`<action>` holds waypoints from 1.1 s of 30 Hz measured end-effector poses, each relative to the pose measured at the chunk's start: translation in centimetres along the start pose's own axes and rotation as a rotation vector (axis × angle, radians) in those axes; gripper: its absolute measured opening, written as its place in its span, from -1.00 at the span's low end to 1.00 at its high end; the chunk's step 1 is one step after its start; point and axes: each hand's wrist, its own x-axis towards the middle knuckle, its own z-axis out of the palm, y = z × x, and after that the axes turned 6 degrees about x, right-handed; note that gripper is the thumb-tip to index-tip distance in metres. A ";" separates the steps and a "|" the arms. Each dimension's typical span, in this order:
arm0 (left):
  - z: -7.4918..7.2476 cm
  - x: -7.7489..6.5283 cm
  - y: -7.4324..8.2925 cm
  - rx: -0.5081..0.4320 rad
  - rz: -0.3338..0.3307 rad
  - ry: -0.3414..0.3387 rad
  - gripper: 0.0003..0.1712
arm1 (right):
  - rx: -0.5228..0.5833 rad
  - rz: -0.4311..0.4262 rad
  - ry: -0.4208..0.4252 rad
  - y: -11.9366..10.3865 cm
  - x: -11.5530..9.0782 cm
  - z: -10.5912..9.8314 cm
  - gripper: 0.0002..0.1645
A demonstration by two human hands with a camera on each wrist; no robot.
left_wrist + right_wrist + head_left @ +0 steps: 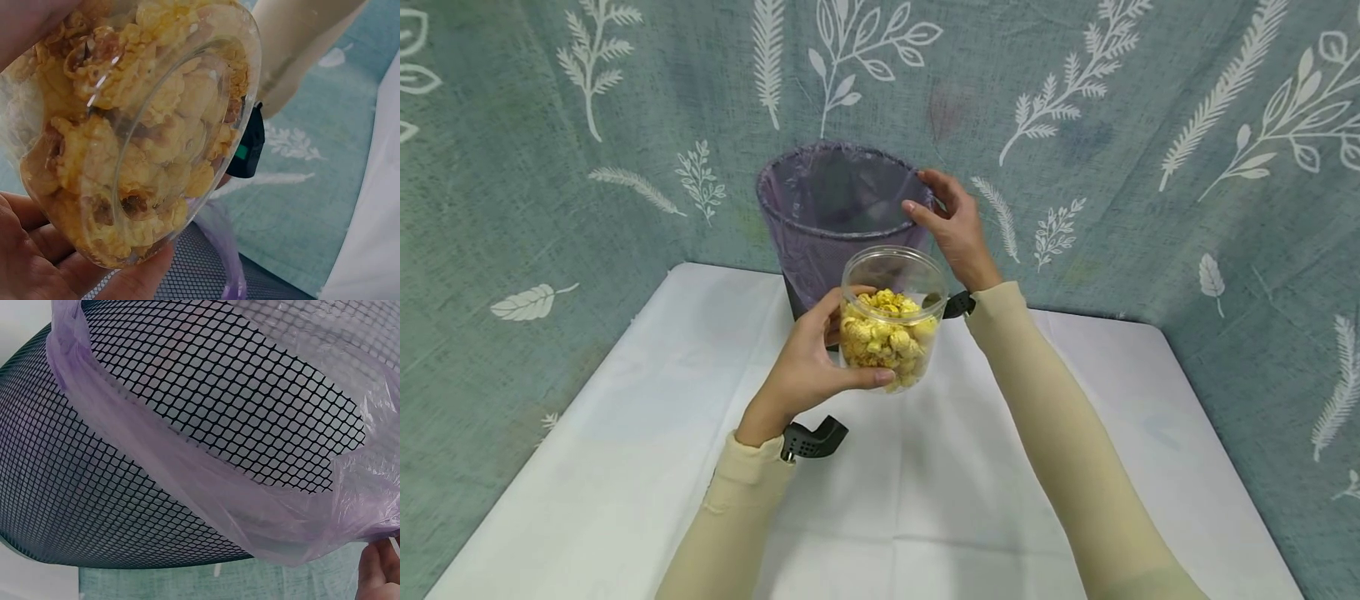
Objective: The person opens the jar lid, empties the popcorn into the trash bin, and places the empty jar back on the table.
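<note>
My left hand [811, 358] grips a clear plastic jar [891, 258] around its side, thumb across the front. Yellow popcorn [887, 337] fills its lower part, and no lid covers the mouth. In the left wrist view the jar's round base [169, 144] faces the camera, tilted, with popcorn pressed against it. Behind the jar stands a black mesh trash bin [206, 381] lined with a thin purple bag [808, 258]. My right hand [951, 218] holds the bin's right rim, thumb inside and fingers over the outer edge. Only its fingertips show in the right wrist view.
A white cloth [895, 508] covers the table beneath the arms. Green-blue curtains [662, 108] with white leaf prints hang behind and on both sides, close behind the bin. A black wrist camera [815, 437] juts out from the left wrist.
</note>
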 end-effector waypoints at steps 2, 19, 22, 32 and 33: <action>-0.1 0.0 0.1 0.004 -0.002 0.000 0.04 | 0.011 -0.009 0.002 0.0 0.0 0.0 -0.22; -4.6 4.0 4.9 0.093 -0.078 0.015 -0.03 | 0.046 0.035 0.038 -0.1 0.1 -0.4 -0.24; -5.8 5.7 6.0 0.095 -0.094 0.011 -0.08 | 0.038 0.037 0.039 -0.2 0.0 -0.6 -0.24; -10.5 11.0 9.4 0.357 -0.191 0.027 -0.04 | -0.006 0.045 -0.009 -0.8 -0.3 -0.4 -0.19; -10.9 11.5 9.7 0.398 -0.199 0.025 -0.02 | -0.009 0.041 -0.009 -0.7 -0.1 -0.4 -0.19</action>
